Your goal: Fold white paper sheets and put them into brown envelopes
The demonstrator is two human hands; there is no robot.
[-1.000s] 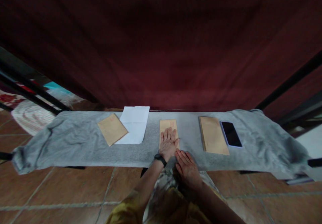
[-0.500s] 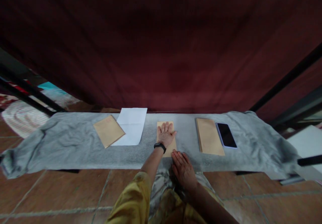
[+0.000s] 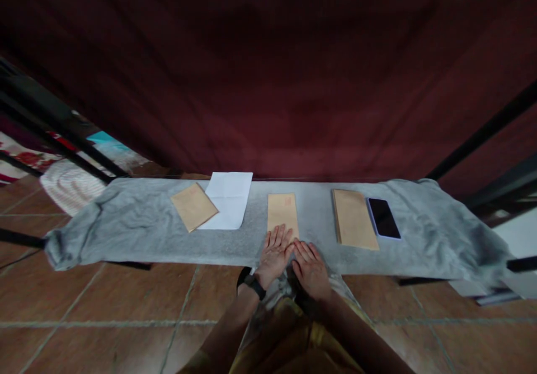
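Observation:
A brown paper envelope [image 3: 282, 209] lies flat on a grey cloth [image 3: 314, 206] in front of me, with faint reddish print near its top right. My left hand [image 3: 274, 253], with a dark band on the wrist, rests fingers outstretched on the envelope's near end. Beside it, my right hand [image 3: 311, 267] lies flat with its fingertips at the envelope's near right corner. The two hands nearly meet there. Their palms hide the envelope's near edge.
To the left, a brown envelope [image 3: 194, 207] overlaps a creased white sheet [image 3: 229, 197]. A stack of brown envelopes [image 3: 356, 220] sits on the right, beside a phone [image 3: 384, 218]. Behind the cloth hangs a dark red curtain [image 3: 293, 111]. Black bars [image 3: 482, 130] frame both sides.
My left hand has slid from the middle of the envelope back to its near end, uncovering the print. My right hand stays by the near corner. The view has shifted slightly.

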